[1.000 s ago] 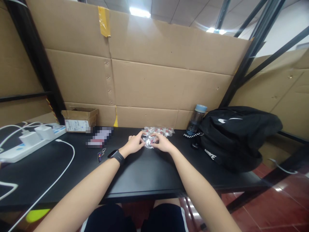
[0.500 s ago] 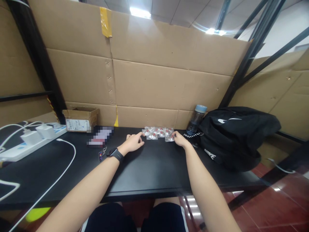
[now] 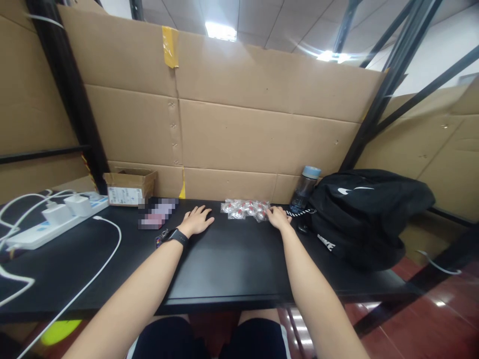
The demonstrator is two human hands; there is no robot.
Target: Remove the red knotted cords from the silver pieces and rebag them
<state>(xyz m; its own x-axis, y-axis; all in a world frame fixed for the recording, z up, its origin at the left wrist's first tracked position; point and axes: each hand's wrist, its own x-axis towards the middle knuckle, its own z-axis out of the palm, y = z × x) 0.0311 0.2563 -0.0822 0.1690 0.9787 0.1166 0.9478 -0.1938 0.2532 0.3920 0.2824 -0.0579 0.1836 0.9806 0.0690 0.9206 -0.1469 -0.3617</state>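
Several small clear plastic packets (image 3: 245, 209) with round red-and-silver items inside lie bunched in a row toward the back of the black table (image 3: 232, 264). My left hand (image 3: 196, 221), with a dark watch (image 3: 176, 235) on its wrist, rests flat on the table to the left of the packets, fingers spread and apart from them. At the right end of the row is my right hand (image 3: 279, 218), its fingertips at the edge of the packets and its fingers loosely apart. I see nothing held in either hand.
On the right stand a black backpack (image 3: 370, 219) and a bottle with a blue lid (image 3: 305, 188). To the left are an open cardboard box (image 3: 129, 187), a blurred flat object (image 3: 159, 213), a keychain (image 3: 161, 237) and a power strip (image 3: 56, 222) with white cables. Cardboard walls the back.
My left hand has drawn back leftward from the packets and spread its fingers. My right hand has stayed at their right end, its fingers opening a little. The view has tilted slightly upward.
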